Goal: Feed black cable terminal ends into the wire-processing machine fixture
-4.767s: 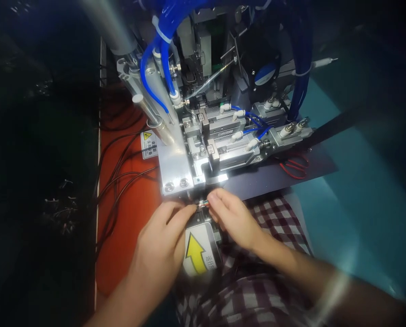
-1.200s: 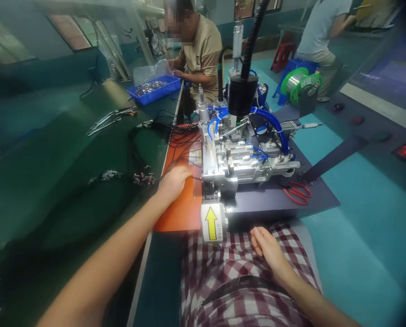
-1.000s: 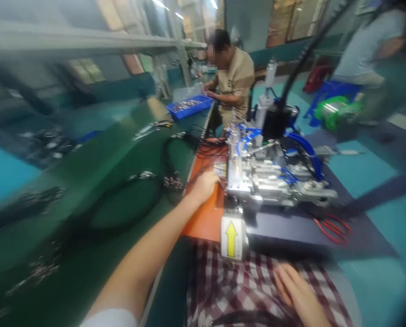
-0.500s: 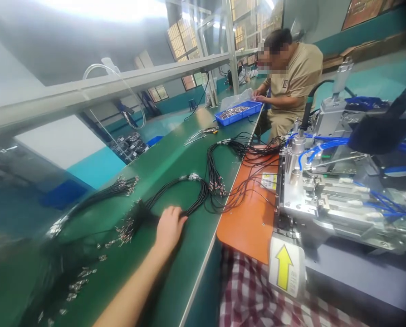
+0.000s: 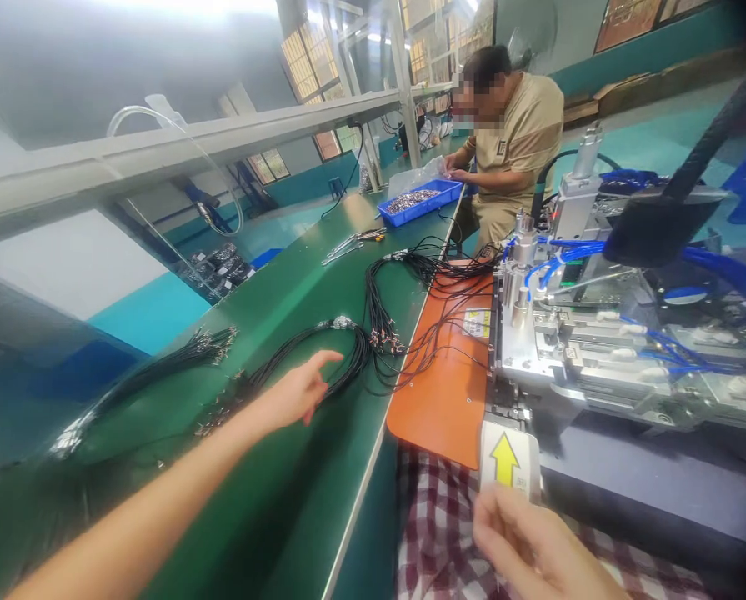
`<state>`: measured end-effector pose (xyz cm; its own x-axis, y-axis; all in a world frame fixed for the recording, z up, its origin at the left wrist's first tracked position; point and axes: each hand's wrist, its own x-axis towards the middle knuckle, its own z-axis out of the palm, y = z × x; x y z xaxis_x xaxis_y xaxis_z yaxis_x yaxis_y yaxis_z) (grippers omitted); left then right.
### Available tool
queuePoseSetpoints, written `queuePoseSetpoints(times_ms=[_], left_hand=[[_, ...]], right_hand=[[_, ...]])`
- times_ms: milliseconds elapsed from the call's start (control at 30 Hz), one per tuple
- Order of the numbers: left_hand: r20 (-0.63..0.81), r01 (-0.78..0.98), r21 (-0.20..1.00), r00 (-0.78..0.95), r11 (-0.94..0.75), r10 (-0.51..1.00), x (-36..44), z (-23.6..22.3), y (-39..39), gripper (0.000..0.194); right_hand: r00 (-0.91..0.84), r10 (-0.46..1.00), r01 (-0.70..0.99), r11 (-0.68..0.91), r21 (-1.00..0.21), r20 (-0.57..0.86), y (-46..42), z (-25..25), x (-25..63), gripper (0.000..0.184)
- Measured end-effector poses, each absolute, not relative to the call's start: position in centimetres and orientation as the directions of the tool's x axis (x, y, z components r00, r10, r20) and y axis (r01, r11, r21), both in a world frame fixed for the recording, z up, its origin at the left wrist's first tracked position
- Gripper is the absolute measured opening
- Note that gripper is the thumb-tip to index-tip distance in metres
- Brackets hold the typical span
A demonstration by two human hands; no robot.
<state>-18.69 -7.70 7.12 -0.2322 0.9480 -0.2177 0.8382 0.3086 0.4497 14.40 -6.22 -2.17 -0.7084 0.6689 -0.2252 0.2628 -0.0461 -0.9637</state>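
Observation:
My left hand (image 5: 297, 389) is over a looped bundle of black cables (image 5: 353, 367) on the green bench. Its index finger points out across the loop, the other fingers are bent and apart, and nothing shows in its grasp. Metal tips of a cable bundle (image 5: 210, 417) lie partly hidden behind my left forearm. At the lower right, my right hand (image 5: 526, 533) is raised in front of the yellow arrow label (image 5: 503, 458), its fingers curled together with no object visible in them.
Another cable bundle (image 5: 172, 362) lies on the left. More black cables (image 5: 378, 304) trail onto an orange board (image 5: 438, 408) beside a metal machine (image 5: 553, 333) with blue hoses. Farther along, a co-worker (image 5: 516, 150) sits by a blue tray (image 5: 419, 204) of small metal parts.
My left hand has lifted off the cable loop, with its index finger now extended. My right hand has come into view at the lower right. The whole view has shifted slightly.

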Motion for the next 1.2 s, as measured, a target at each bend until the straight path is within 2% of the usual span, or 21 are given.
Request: queuePoseSetpoints(times_ms=[67,133,167,233,267,367,433,500,533,567,633,700,767,867,1033,1100,1200], left_hand=[[-0.266,0.787,0.573,-0.084,0.227,0.960,-16.8,8.0,-6.3,0.035],[-0.236,0.738,0.658,0.012,0.150,0.972,-14.4,7.9,-4.6,0.039],[-0.204,0.723,0.681,0.034,0.117,0.978,-13.4,7.6,-3.9,0.041],[-0.135,0.723,0.687,0.039,0.066,0.990,-12.1,6.7,-3.1,0.043],[-0.104,0.741,0.670,0.028,0.050,0.994,-12.0,6.4,-3.0,0.040],[-0.047,0.820,0.571,-0.020,0.043,0.999,-13.5,5.9,-4.2,0.026],[-0.048,0.893,0.446,-0.041,0.058,0.998,-14.6,5.9,-5.6,0.020],[-0.029,0.987,0.158,0.000,0.005,1.000,-14.2,5.6,-6.9,0.020],[-0.008,0.994,0.088,0.061,-0.060,0.998,-13.2,5.4,-7.5,0.017],[0.025,0.986,0.100,0.134,-0.136,0.991,-11.8,5.1,-8.0,0.024],[-0.022,0.914,0.304,0.287,-0.267,0.958,-8.3,4.3,-8.6,0.045],[-0.086,0.810,0.526,0.356,-0.261,0.930,-5.5,3.5,-8.8,0.037],[-0.101,0.741,0.642,0.338,-0.198,0.936,-4.2,2.7,-8.7,0.029],[-0.110,0.707,0.697,0.268,-0.118,0.957,-4.5,1.8,-8.3,0.023],[-0.106,0.739,0.660,0.274,-0.138,0.956,-4.1,1.5,-7.5,0.022],[-0.084,0.754,0.637,0.272,-0.158,0.959,-2.9,2.0,-6.8,0.021],[-0.152,0.667,0.741,0.275,-0.075,0.949,-1.0,2.5,-5.4,0.025]], right_hand=[[-0.726,0.644,0.240,-0.092,-0.966,-0.241,-6.5,-1.4,12.7,0.029],[-0.732,0.641,0.111,-0.220,-0.969,-0.230,-7.0,-0.6,10.5,0.042],[-0.773,0.595,0.019,-0.326,-0.945,-0.220,-7.2,-0.2,9.5,0.048],[-0.834,0.507,-0.129,-0.560,-0.818,-0.216,-7.5,0.2,8.3,0.052],[-0.859,0.456,-0.139,-0.644,-0.752,-0.233,-7.5,0.3,8.3,0.049],[-0.910,0.274,-0.016,-0.774,-0.633,-0.312,-6.9,0.1,10.7,0.039],[-0.873,0.332,0.027,-0.697,-0.716,-0.356,-6.4,0.0,13.2,0.032],[-0.798,0.444,0.127,-0.539,-0.833,-0.408,-6.0,0.2,15.1,0.023],[-0.767,0.486,0.177,-0.468,-0.866,-0.420,-5.8,0.4,15.5,0.020],[-0.755,0.495,0.215,-0.435,-0.875,-0.431,-5.5,0.5,15.7,0.019],[-0.783,0.454,0.214,-0.445,-0.869,-0.425,-4.6,0.4,15.6,0.019],[-0.828,0.433,0.120,-0.486,-0.866,-0.358,-3.3,-0.2,15.9,0.025],[-0.761,0.577,0.007,-0.452,-0.892,-0.298,-2.0,-1.1,16.9,0.040],[-0.636,0.716,-0.025,-0.392,-0.920,-0.288,-1.3,-1.8,18.5,0.049],[-0.519,0.821,-0.060,-0.315,-0.947,-0.239,-2.4,-0.8,18.0,0.019],[-0.449,0.871,-0.035,-0.240,-0.970,-0.199,-2.5,-0.3,17.4,0.014],[-0.412,0.898,0.016,-0.165,-0.986,-0.157,-2.1,-0.2,17.3,0.010]])
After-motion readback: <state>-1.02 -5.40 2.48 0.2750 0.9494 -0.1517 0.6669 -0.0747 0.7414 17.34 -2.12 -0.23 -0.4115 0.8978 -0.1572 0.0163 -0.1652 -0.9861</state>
